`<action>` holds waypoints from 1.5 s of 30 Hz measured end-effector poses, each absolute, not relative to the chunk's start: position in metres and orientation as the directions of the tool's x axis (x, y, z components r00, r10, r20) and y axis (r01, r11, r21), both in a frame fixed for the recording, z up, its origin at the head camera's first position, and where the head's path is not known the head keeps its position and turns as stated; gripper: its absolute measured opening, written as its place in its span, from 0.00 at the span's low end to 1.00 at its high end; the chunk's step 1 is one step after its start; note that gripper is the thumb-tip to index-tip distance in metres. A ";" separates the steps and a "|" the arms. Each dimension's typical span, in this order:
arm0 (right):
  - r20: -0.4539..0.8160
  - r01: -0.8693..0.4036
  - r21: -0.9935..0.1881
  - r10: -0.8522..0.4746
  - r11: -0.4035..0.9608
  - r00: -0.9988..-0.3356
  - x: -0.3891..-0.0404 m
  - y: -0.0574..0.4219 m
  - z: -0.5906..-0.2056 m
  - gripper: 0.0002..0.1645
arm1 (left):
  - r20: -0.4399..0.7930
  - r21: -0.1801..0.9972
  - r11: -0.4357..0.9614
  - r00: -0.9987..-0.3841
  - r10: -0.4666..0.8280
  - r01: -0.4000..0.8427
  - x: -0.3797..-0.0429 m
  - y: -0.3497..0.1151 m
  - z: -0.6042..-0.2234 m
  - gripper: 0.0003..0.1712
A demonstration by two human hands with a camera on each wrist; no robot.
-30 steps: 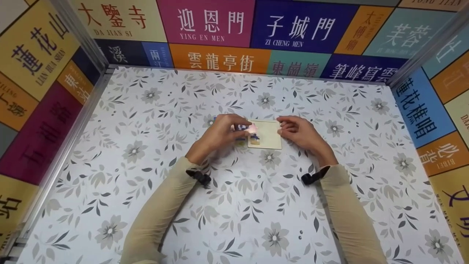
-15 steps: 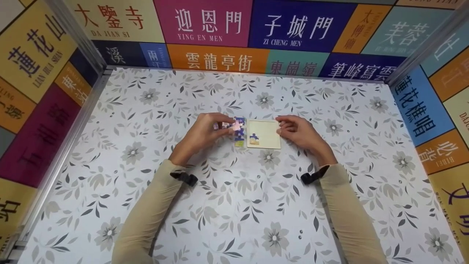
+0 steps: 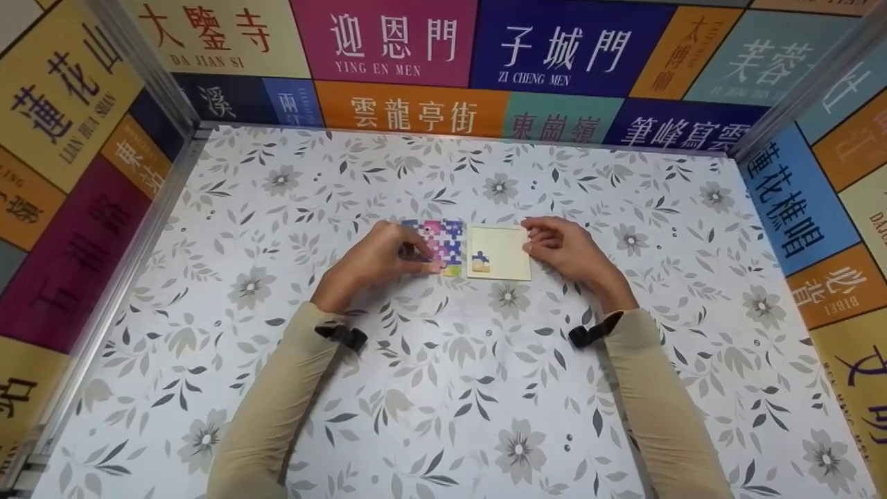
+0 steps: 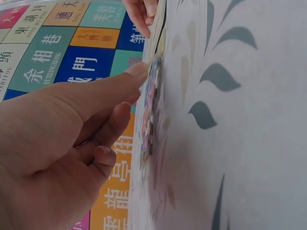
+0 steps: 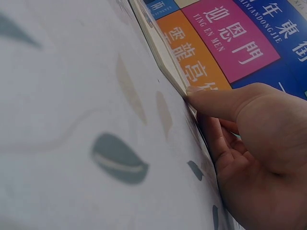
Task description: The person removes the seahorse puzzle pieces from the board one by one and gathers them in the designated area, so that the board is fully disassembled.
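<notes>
At the middle of the table lies a square cream puzzle tray [image 3: 504,242], with a few joined pieces [image 3: 479,263] in its lower left corner. My right hand [image 3: 563,246] pinches the tray's right edge between thumb and fingers. Close left of the tray is a block of purple, pink and blue jigsaw pieces [image 3: 452,239]. My left hand [image 3: 378,258] reaches over that block from the left and pinches a pink puzzle piece [image 3: 437,265] at its lower edge. The left wrist view shows the thumb [image 4: 136,72] at the end of the thin, flat row of pieces [image 4: 149,110]; the hand hides part of the block.
The white table [image 3: 429,388] has a grey leaf and flower print. Panels with large characters [image 3: 398,45] stand along its back and both sides. Each wrist wears a black strap [image 3: 341,336] over a beige sleeve [image 3: 267,395].
My left hand has moved left from over the tray with a pink puzzle piece, then down to the lower edge of the block. The right hand stays at the tray's edge.
</notes>
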State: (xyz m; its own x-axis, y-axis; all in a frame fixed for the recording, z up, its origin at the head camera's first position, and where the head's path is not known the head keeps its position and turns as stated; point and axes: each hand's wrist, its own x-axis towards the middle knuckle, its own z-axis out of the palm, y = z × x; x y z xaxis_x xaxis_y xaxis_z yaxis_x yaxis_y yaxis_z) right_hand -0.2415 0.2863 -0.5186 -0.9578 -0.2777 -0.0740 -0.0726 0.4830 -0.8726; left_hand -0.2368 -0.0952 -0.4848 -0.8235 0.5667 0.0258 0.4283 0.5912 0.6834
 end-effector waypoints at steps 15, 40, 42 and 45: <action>-0.071 -0.082 -0.857 -0.276 0.508 -0.959 -0.242 0.287 -0.521 0.30 | -0.017 0.646 0.610 -0.790 0.612 0.459 -0.236 -0.100 -0.482 0.11; -0.107 -0.049 -0.861 -0.274 0.507 -0.956 -0.229 0.274 -0.488 0.30 | 0.101 0.680 0.512 -0.759 0.643 0.525 -0.234 -0.075 -0.486 0.07; -0.104 -0.051 -0.861 -0.272 0.506 -0.957 -0.229 0.274 -0.490 0.30 | 0.123 0.676 0.498 -0.750 0.650 0.542 -0.235 -0.066 -0.488 0.08; -0.109 -0.042 -0.863 -0.268 0.503 -0.957 -0.229 0.273 -0.491 0.31 | 0.143 0.677 0.478 -0.737 0.661 0.560 -0.237 -0.051 -0.491 0.08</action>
